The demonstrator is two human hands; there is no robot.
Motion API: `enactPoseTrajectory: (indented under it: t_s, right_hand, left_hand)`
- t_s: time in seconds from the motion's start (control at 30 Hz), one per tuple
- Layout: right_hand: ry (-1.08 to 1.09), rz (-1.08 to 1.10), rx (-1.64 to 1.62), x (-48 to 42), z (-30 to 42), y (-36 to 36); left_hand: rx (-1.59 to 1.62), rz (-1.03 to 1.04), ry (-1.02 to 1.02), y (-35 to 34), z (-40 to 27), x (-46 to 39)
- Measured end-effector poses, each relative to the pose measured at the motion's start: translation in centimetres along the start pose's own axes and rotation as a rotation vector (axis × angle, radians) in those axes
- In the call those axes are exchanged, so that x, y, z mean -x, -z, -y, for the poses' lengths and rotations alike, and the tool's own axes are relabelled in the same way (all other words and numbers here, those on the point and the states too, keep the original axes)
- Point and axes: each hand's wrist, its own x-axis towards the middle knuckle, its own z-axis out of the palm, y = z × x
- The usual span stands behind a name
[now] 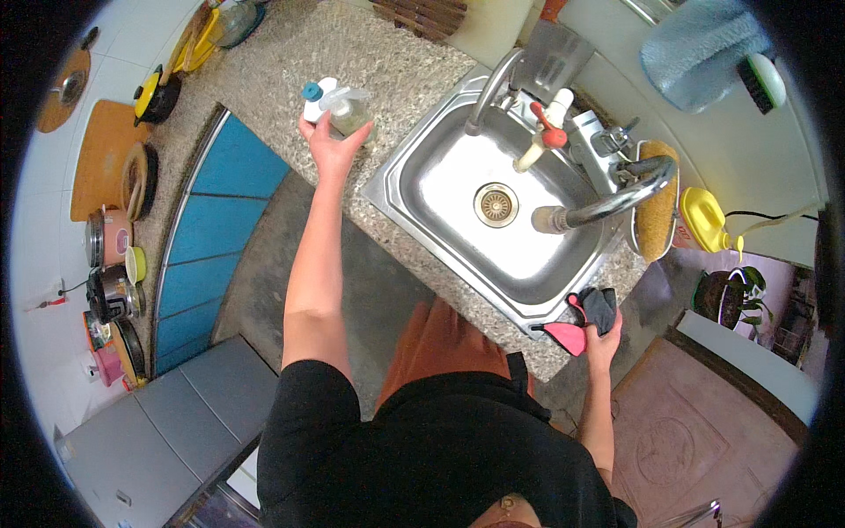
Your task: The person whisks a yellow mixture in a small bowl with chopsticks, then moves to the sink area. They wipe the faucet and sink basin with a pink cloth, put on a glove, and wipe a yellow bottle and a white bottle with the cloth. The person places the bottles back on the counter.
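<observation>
On the counter left of the sink, my left hand (331, 150) has its fingers and thumb spread around two bottles standing close together. One is a white bottle with a blue cap (312, 91); the other is a clear plastic spray bottle (350, 115) with a whitish trigger head. At the counter's near right corner, my right hand (604, 340) holds a bunched dark grey cloth item (599, 309) with pink parts (569, 338), possibly a glove. Between the hands lies the stainless steel sink (449, 264), with a round drain strainer (496, 204) in its floor.
Two curved faucets (495, 79) (634, 195) and a red-handled tap (553, 135) overhang the sink. A yellow sponge or loofah (657, 204) and a yellow jug (703, 211) stand at its right. Blue cabinets (204, 218) and a grey appliance (178, 402) flank the floor at left.
</observation>
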Motion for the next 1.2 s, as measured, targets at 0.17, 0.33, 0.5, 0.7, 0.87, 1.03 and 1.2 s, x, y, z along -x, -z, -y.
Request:
enactPoseTrajectory:
  t_s: [0.17, 0.33, 0.5, 0.7, 0.87, 1.03, 1.2]
  right_hand:
    - [-0.029, -0.019, -0.02, 0.2, 0.1, -0.6]
    - [-0.035, -0.059, 0.027, 0.2, 0.4, -1.1]
    - [-0.062, -0.05, -0.003, 0.5, 0.7, -1.0]
    - [0.007, -0.087, 0.077, 0.9, -1.2, -1.3]
    - [-0.079, 0.031, -0.02, 0.5, -0.5, 0.4]
    - [0.169, -0.006, -0.016, -5.5, 1.9, 4.0]
    - [0.212, -0.211, 0.327, -11.6, 2.6, 3.5]
  left_hand:
    - [0.088, 0.045, 0.052, -0.6, 1.9, 0.4]
    - [0.008, 0.111, 0.091, 0.8, 0.6, 2.0]
    - [0.005, 0.112, 0.093, 0.4, 0.7, 2.0]
    - [0.026, 0.209, 0.128, 0.1, 0.7, 2.7]
    - [0.013, 0.161, 0.033, -0.2, 2.5, 3.6]
    - [0.133, 0.062, 0.155, 1.5, 1.4, 4.4]
    - [-0.06, -0.061, -0.038, 1.0, -10.7, 9.8]
